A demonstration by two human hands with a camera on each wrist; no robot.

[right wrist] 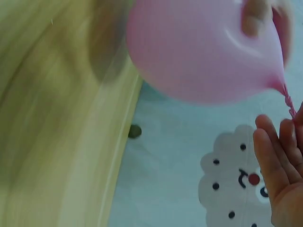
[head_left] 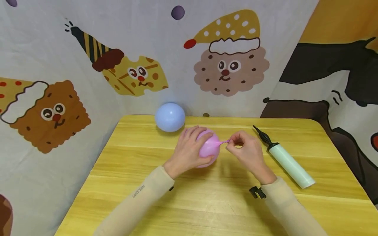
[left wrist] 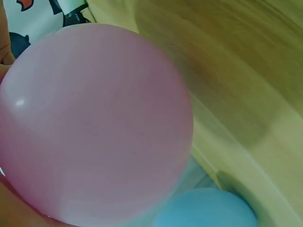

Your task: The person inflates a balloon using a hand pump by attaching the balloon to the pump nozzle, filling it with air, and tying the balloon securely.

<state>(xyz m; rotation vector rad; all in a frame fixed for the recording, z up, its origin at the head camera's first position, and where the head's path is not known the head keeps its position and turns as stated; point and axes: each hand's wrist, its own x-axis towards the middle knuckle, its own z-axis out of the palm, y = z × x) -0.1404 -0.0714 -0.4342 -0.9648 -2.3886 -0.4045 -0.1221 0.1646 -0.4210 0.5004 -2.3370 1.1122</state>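
Observation:
A round, inflated pink balloon (head_left: 210,148) is held over the table by my left hand (head_left: 192,149), whose fingers and thumb curve round its left side. My right hand (head_left: 248,150) pinches the end of the balloon's stretched neck between thumb and fingertips. In the right wrist view the neck (right wrist: 288,100) looks twisted, with a small knot-like lump just before my fingers. The balloon (left wrist: 99,123) fills most of the left wrist view and hides much of my left hand there.
A blue balloon (head_left: 170,117) sits at the table's back edge, left of the pink one. On the right lies a pale green hand pump (head_left: 290,165) with a black nozzle, pointing back. Behind the wooden table (head_left: 206,209) hangs a cloth printed with cartoon figures.

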